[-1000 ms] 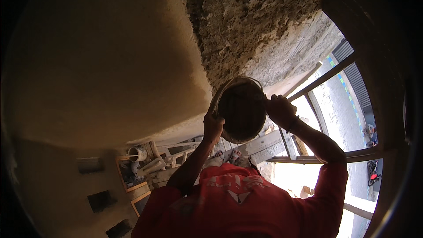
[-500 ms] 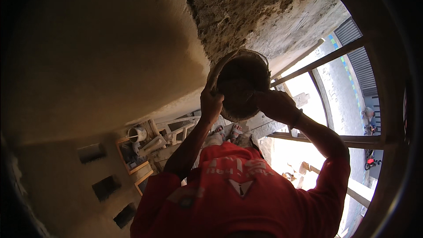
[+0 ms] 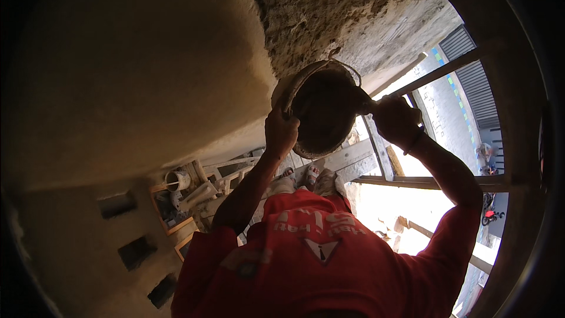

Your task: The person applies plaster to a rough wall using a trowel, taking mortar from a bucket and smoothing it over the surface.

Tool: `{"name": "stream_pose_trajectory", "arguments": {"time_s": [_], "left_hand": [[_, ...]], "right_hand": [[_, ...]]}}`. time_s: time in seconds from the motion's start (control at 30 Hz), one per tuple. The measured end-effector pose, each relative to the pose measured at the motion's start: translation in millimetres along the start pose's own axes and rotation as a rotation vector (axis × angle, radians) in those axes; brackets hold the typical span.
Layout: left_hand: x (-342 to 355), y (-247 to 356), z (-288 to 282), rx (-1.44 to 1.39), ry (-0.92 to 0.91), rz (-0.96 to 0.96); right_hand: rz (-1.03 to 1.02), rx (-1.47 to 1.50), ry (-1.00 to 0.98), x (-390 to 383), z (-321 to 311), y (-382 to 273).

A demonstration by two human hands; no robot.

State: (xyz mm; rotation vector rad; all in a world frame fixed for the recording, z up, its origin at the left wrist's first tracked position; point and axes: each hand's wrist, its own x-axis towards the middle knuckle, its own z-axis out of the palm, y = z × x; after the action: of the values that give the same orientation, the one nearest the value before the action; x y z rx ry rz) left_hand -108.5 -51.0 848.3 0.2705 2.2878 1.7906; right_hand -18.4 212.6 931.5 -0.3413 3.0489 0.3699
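My left hand (image 3: 281, 132) is closed on the left rim of a round, mortar-crusted bucket (image 3: 281, 91). The bucket is held up in front of the wall, tipped so its dark inside faces me; what it holds is too dark to make out. A pale handle arches over its top. At the bucket's right edge my right hand (image 3: 398, 121) is closed around the handle of a trowel (image 3: 362, 103), which shows only as a dark outline. Its blade reaches over the bucket's mouth. Rough, unsmoothed plaster (image 3: 318, 17) covers the wall just beyond.
Smooth wall (image 3: 129, 82) fills the left. Below me, my feet (image 3: 312, 174) stand on wooden planks (image 3: 353, 162). Lower left are a small pail (image 3: 178, 181), timber pieces and a wooden frame. Beams (image 3: 435, 184) cross the bright opening at right, with a motorbike (image 3: 492, 217) far below.
My right hand has moved right and slightly up from inside the bucket to its right edge, drawing the trowel with it. The left hand still grips the rim.
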Motion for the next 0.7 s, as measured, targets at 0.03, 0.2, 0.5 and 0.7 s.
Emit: {"name": "stream_pose_trajectory", "arguments": {"time_s": [0.03, 0.2, 0.5, 0.7], "left_hand": [[-0.4, 4.3, -0.5, 0.052, 0.007, 0.014], [0.3, 8.3, 2.5, 0.072, 0.013, 0.018], [-6.3, 20.3, 1.9, -0.130, 0.106, -0.076], [-18.2, 29.9, -3.1, -0.404, 0.195, -0.172]], "right_hand": [[0.014, 0.030, -0.054, -0.2, -3.5, -3.3], [-0.248, 0.333, -0.072, 6.8, 77.3, 5.0], [-0.416, 0.514, 0.274, 13.7, 92.3, 0.8], [-0.475, 0.461, 0.233, 36.9, 53.8, 35.9]]}}
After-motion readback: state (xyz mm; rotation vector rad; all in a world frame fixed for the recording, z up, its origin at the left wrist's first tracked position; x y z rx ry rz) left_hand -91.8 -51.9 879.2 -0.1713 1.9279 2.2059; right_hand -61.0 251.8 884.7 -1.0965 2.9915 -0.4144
